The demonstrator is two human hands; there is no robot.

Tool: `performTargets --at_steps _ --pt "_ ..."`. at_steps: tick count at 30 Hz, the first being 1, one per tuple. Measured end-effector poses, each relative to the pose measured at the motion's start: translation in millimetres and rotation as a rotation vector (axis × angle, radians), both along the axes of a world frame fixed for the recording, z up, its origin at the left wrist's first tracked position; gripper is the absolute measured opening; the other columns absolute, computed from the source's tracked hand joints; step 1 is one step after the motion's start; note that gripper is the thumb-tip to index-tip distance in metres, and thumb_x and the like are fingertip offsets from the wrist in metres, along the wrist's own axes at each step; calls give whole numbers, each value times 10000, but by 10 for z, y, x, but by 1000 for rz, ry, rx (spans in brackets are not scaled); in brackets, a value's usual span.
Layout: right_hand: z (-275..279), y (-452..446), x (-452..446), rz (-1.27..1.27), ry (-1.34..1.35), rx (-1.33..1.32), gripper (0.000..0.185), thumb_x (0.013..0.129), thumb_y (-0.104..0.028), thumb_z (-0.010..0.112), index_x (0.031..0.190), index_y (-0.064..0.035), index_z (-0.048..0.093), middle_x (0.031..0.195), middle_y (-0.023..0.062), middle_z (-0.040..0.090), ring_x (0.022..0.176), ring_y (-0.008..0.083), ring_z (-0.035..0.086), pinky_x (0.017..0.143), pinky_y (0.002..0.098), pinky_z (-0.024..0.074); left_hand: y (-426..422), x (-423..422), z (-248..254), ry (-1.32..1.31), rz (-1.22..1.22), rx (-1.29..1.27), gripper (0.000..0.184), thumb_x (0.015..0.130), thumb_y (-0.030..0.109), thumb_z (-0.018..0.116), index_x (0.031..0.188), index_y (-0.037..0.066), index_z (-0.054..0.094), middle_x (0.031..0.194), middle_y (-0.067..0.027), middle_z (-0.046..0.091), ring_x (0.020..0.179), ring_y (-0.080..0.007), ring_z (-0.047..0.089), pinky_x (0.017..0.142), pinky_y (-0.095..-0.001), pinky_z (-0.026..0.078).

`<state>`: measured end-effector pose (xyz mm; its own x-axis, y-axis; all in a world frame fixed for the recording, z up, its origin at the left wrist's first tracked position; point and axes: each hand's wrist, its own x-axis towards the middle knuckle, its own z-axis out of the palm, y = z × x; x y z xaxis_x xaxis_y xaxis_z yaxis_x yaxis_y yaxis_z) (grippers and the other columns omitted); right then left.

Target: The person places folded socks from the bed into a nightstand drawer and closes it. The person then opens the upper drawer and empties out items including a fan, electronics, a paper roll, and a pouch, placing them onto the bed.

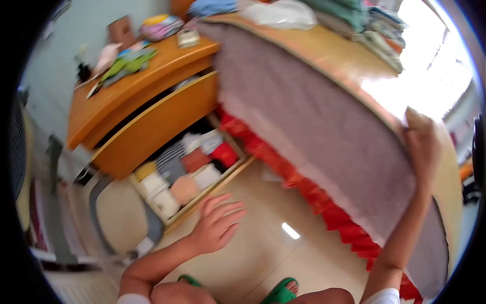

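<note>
My left hand (217,225) hovers over the floor just in front of the open lower drawer (174,223), its fingers spread and holding nothing. Inside that drawer lie folded clothes: a peach bundle (185,189), a red piece (224,154), a striped one (170,154) and several white ones. At the right, my right hand (422,142) is over the edge of the bed, fingers curled in. It is slightly blurred and bright light falls behind it, so whatever is in its grip, if anything, is hidden.
An upper drawer (157,126) of the wooden cabinet (187,55) is pulled out too. Green cloth (126,66) lies on the cabinet top. Folded clothes (379,38) and a white bag (278,13) rest on the bed (314,111). A grey-rimmed seat (121,215) stands left.
</note>
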<state>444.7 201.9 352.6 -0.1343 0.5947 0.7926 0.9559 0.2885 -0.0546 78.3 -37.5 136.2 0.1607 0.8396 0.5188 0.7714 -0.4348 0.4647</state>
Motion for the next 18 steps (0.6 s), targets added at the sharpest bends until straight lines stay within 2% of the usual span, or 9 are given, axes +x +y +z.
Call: performTargets --at_steps 3,5,6,8,9,11,15,16,18 --pt "-233 -194 -227 180 10 285 377 843 -67 593 1217 -18 580 899 133 672 773 219 648 689 356 515 -22 -4 -82 -152 -44 -57 372 858 79 642 1229 78 619 1275 -93 575 1237 -320 489 1026 -454 364" --pt "-487 -472 -575 664 507 -155 376 828 -60 584 1200 -6 588 891 113 667 773 161 635 687 308 512 -35 14 -125 -461 -77 -215 364 904 93 623 1262 42 578 1273 -125 575 1160 -320 555 976 -407 439" --pt "-563 -617 -838 758 470 -317 370 821 -70 585 1184 -1 589 879 108 657 776 143 626 688 300 510 -39 22 -151 -450 -66 -223 364 904 93 623 1262 42 578 1273 -125 575 1160 -320 555 976 -407 439" --pt "-757 -825 -1335 919 378 -580 365 806 -98 600 1156 2 589 868 104 650 776 128 621 691 298 515 -29 30 -197 -812 -119 -366 489 943 96 601 1400 43 437 1323 -123 528 1181 -244 557 957 -386 470" --pt "-925 -874 -1554 980 322 -688 366 798 -115 613 1144 1 588 869 103 651 773 132 625 693 304 521 -33 26 -243 -809 -110 -378 489 943 96 601 1400 43 437 1323 -123 528 1181 -244 557 957 -386 470" --pt "-1356 -956 -1911 1093 392 -884 343 815 -122 616 1137 -7 582 876 114 660 778 136 635 702 315 533 -65 13 -335 -1200 -169 -345 575 973 139 580 1468 48 301 1357 -105 500 1180 -202 552 954 -369 477" --pt "-2160 -1114 -2431 1140 698 -1367 358 904 -192 603 1195 10 549 999 117 660 870 162 648 755 313 533 -134 -177 -414 -1332 -80 -401 579 990 173 562 1472 46 267 1362 -94 497 1175 -203 554 938 -352 488" --pt "-2288 -1142 -2544 1163 862 -1512 385 944 -238 597 1223 19 530 1051 116 649 898 166 647 763 309 530 -153 -237 -464 -1421 58 -402 548 991 176 562 1452 45 298 1356 -91 504 1161 -201 563 925 -347 495" --pt "-2392 -1157 -2706 1151 843 -1670 432 976 -282 560 1276 21 486 1094 115 624 925 168 645 783 307 531 -213 -407 -561 -1492 248 -425 467 989 176 566 1389 38 370 1314 -81 540 1090 -184 598 893 -341 516"
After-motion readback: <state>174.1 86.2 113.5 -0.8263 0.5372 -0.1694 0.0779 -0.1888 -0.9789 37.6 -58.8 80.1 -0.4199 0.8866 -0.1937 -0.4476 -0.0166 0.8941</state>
